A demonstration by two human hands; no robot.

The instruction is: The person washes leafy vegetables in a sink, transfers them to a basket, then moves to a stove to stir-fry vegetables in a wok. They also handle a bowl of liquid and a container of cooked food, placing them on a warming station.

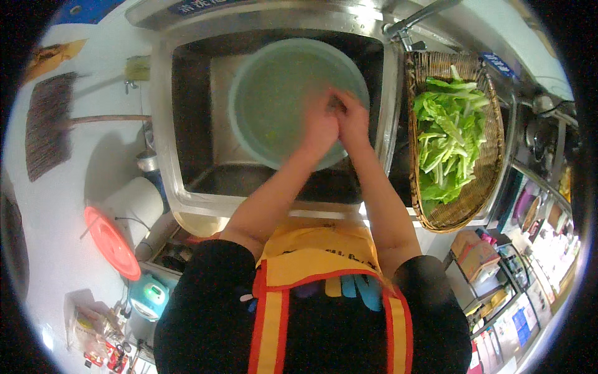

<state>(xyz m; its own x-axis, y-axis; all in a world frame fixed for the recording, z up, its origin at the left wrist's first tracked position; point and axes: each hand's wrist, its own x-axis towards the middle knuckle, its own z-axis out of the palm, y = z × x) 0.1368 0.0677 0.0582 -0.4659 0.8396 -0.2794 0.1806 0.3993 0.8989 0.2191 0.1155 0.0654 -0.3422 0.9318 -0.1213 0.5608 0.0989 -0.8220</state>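
Note:
A round pale green basin (233, 110) sits in a stainless-steel sink (162, 140), with greenish, cloudy water (275, 93) in it and a few small yellow-green specks. My left hand (321, 124) and my right hand (353, 119) are together over the basin's right half, their fingers touching or nearly so. Motion blurs the left one most. A small dark patch shows between the hands; whether it is a held thing or a shadow, I cannot tell. Right of the sink, a woven wicker basket (486, 196) holds a heap of leafy green vegetables (451, 140).
A metal faucet (411, 23) reaches in at the sink's back right corner. On the left wall hang a broom (51, 126) and a red plastic lid or basin (112, 243). A teal appliance (148, 297) stands lower left. Shelves with a cardboard box (474, 255) are at right.

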